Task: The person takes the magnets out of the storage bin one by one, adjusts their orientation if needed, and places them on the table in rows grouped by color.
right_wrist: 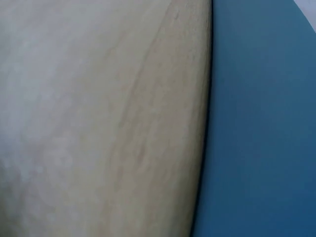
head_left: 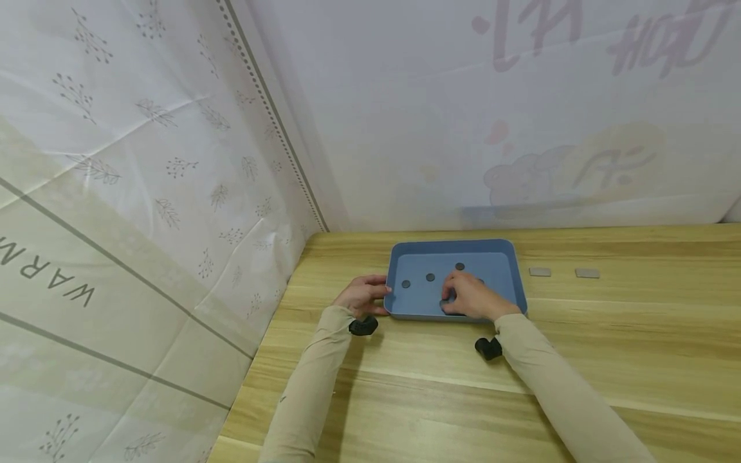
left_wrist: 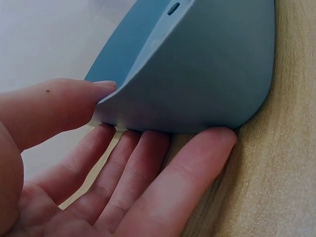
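A shallow blue tray [head_left: 451,316] lies on the wooden table, with several small dark round discs inside, one disc [head_left: 430,277] near its middle. My left hand [head_left: 363,294] grips the tray's left end; in the left wrist view the thumb [left_wrist: 59,108] laps over the rim while the fingertips meet the outer wall from below. Over the tray's front right part, my right hand [head_left: 471,296] reaches in with curled fingers and pinches a dark disc [head_left: 444,303] close above the tray floor. The hand partly covers another disc [head_left: 480,281]. In the right wrist view only the tray's blue wall [right_wrist: 261,118] and tabletop show.
Two thin grey rectangular pieces, a nearer one [head_left: 540,272] and a farther one [head_left: 587,273], lie on the table [head_left: 440,392] right of the tray. A printed white cloth [head_left: 405,128] hangs behind the table's back edge, another along the left side.
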A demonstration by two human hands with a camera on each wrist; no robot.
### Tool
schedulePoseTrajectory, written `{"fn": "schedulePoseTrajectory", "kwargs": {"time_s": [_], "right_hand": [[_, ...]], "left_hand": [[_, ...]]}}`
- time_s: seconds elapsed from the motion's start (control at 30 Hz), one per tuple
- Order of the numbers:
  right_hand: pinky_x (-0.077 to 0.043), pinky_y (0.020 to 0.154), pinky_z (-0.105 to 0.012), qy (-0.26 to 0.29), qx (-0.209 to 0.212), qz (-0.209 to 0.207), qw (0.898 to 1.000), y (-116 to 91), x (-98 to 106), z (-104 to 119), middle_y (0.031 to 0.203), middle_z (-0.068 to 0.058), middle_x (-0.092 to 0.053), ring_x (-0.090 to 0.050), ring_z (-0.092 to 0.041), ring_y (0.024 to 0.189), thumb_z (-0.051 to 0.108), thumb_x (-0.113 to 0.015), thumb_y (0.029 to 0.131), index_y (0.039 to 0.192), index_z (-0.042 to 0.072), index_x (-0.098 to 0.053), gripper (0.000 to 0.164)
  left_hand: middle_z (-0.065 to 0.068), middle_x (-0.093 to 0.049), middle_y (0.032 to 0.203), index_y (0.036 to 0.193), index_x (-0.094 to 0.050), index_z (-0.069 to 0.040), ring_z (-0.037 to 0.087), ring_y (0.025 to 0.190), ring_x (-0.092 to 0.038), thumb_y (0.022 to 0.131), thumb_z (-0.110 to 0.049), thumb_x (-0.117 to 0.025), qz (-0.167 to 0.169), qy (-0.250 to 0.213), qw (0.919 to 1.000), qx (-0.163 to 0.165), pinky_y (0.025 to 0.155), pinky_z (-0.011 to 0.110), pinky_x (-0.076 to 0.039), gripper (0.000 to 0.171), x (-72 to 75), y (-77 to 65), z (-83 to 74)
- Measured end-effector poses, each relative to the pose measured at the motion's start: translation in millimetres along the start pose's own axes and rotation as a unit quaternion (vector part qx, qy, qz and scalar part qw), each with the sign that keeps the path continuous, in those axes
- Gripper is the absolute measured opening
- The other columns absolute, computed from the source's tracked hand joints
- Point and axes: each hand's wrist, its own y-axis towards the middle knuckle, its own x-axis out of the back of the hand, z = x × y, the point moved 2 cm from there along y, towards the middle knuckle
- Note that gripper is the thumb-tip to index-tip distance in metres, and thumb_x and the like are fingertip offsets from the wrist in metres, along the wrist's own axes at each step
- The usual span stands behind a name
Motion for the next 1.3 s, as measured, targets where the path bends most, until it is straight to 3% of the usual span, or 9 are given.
{"fn": "schedulePoseTrajectory", "kwargs": {"time_s": [0.2,0.47,0.77,0.9,1.1,1.3], "right_hand": [[-0.046,0.073,-0.033,0.006,0.007,-0.012,1.000,-0.1,-0.6,-2.3,0.100,-0.004,-0.056,-0.051,-0.015,0.083,0.018,-0.073,0.085,0.085,0.015,-0.067,0.007],[-0.048,0.073,-0.033,-0.001,0.012,-0.032,0.999,-0.6,0.6,-2.7,0.094,-0.002,-0.059,-0.054,-0.014,0.081,0.019,-0.069,0.084,0.091,0.013,-0.067,0.009],[-0.048,0.069,-0.030,0.012,-0.002,-0.055,0.998,-0.7,2.1,-2.1,0.084,0.001,-0.063,-0.055,-0.010,0.073,0.019,-0.072,0.083,0.090,0.013,-0.067,0.011],[-0.050,0.070,-0.030,0.027,-0.010,-0.056,0.998,-1.3,0.8,-4.0,0.083,0.002,-0.064,-0.057,-0.009,0.074,0.019,-0.071,0.083,0.093,0.012,-0.066,0.014],[-0.050,0.071,-0.031,0.079,-0.008,-0.058,0.995,-3.5,-0.3,-8.9,0.085,-0.002,-0.064,-0.057,-0.012,0.075,0.015,-0.069,0.085,0.098,0.007,-0.064,0.016],[-0.049,0.067,-0.031,0.163,-0.015,-0.071,0.984,-5.0,1.8,-15.3,0.089,-0.007,-0.062,-0.056,-0.017,0.075,0.009,-0.065,0.087,0.107,0.004,-0.061,0.021]], "left_hand": [[0.023,-0.059,0.127,0.136,-0.052,-0.001,0.026,0.102,-0.065,0.092,-0.003,-0.061,-0.008,0.004,1.0000,0.004,0.074,0.042,-0.059,0.045,0.7,2.6,1.0],[0.018,-0.064,0.119,0.136,-0.052,0.000,0.026,0.100,-0.066,0.091,-0.004,-0.062,0.016,0.004,0.9997,-0.021,0.077,0.045,-0.059,0.046,1.3,-0.3,1.0],[0.024,-0.054,0.134,0.140,-0.049,-0.004,0.029,0.110,-0.062,0.093,-0.004,-0.060,0.003,0.003,1.0000,0.003,0.080,0.045,-0.058,0.048,0.9,2.7,1.8],[0.025,-0.055,0.133,0.140,-0.049,-0.004,0.028,0.106,-0.064,0.093,-0.004,-0.060,0.002,0.000,1.0000,0.002,0.076,0.043,-0.059,0.048,0.4,2.2,1.6],[0.021,-0.060,0.126,0.136,-0.053,-0.004,0.024,0.099,-0.066,0.092,-0.002,-0.061,-0.007,-0.008,0.9999,0.003,0.071,0.040,-0.060,0.045,0.8,2.7,1.8],[0.021,-0.060,0.126,0.137,-0.052,-0.003,0.025,0.100,-0.066,0.093,-0.002,-0.060,-0.006,-0.006,1.0000,0.003,0.073,0.041,-0.059,0.045,0.5,2.4,1.0]]}}
